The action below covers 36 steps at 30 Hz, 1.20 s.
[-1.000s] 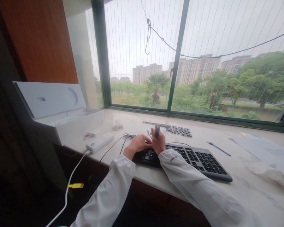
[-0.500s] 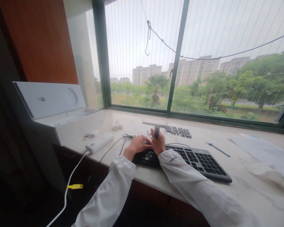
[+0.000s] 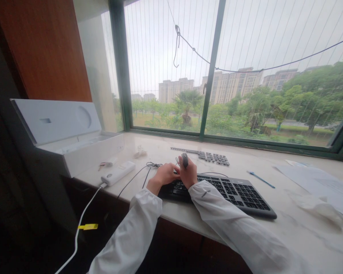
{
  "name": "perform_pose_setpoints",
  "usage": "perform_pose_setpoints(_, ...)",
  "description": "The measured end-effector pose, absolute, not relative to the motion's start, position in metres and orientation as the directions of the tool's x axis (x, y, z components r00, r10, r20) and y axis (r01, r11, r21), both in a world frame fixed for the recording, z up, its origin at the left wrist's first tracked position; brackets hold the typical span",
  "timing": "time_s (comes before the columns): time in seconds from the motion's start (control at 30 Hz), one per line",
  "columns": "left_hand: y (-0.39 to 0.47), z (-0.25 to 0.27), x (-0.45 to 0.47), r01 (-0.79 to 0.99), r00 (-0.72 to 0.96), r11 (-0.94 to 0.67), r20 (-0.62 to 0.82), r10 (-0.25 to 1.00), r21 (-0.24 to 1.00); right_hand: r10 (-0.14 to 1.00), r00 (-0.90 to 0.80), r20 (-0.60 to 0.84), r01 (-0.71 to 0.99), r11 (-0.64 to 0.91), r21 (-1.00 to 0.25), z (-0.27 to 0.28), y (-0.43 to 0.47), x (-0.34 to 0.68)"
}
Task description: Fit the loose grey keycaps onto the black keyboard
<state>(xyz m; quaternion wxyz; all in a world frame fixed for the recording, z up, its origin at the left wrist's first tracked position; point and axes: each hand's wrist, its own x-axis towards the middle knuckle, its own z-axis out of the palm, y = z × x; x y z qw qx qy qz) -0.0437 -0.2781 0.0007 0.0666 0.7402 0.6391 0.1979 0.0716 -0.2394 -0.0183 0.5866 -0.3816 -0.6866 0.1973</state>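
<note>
A black keyboard (image 3: 250, 196) lies along the front of the counter, many of its keycaps off on the right part. My right hand (image 3: 188, 174) is wrapped round a dark-handled tool (image 3: 184, 160), whose handle sticks up above the fist; its working end is hidden. Close against it, my left hand (image 3: 166, 174) rests over the keyboard's upper left part with fingers bent together; what they pinch, if anything, cannot be seen. Behind the hands, loose keycaps (image 3: 214, 158) lie in rows beside a thin dark strip (image 3: 183, 150).
An open white box (image 3: 94, 146) stands at the left, near a white power strip (image 3: 118, 173) and a crumpled scrap (image 3: 140, 152). A black cable (image 3: 144, 167) runs left of the keyboard. To the right lie a blue pen (image 3: 261, 179), papers (image 3: 317, 182) and a crumpled tissue (image 3: 327, 211).
The tool's handle has tipped to the left, with my right hand turning slightly. My left hand stays in about the same place. The whole view has shifted a little.
</note>
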Motion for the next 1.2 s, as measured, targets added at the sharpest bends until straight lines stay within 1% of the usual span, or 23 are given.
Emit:
perform_pose_setpoints(0.2,-0.2798,0.0025,-0.0417,0.938,0.084,-0.145,0.199,0.976,0.314,0.751,-0.094,0.654,0.321,0.645,-0.694,-0.0186,-0.2431,0.0715)
perform_pose_setpoints(0.37,-0.2771,0.0006,-0.0423,0.942,0.106,-0.166,0.21,0.972,0.291,0.738,-0.109,0.666,0.345,0.657,-0.671,-0.0216,-0.2422,0.0708)
perform_pose_setpoints(0.47,-0.2763,0.0001,-0.0417,0.955,0.091,-0.143,0.203,0.975,0.259,0.721,-0.134,0.68,0.36,0.674,-0.645,-0.0229,-0.2417,0.0707)
perform_pose_setpoints(0.63,-0.2773,0.0012,-0.0398,0.965,0.102,-0.147,0.207,0.973,0.215,0.724,-0.144,0.674,0.371,0.671,-0.642,-0.0232,-0.2426,0.072)
perform_pose_setpoints(0.8,-0.2764,0.0007,-0.0394,0.98,0.063,-0.097,0.195,0.979,0.172,0.691,-0.233,0.684,0.379,0.712,-0.591,-0.0229,-0.2443,0.074)
perform_pose_setpoints(1.03,-0.2734,-0.0041,-0.0436,0.964,0.125,-0.173,0.229,0.965,0.204,0.709,-0.184,0.681,0.372,0.692,-0.619,-0.0228,-0.2437,0.074)
perform_pose_setpoints(1.2,-0.2722,-0.0059,-0.0452,0.955,0.13,-0.19,0.254,0.959,0.229,0.698,-0.169,0.696,0.368,0.7,-0.612,-0.0237,-0.2426,0.0738)
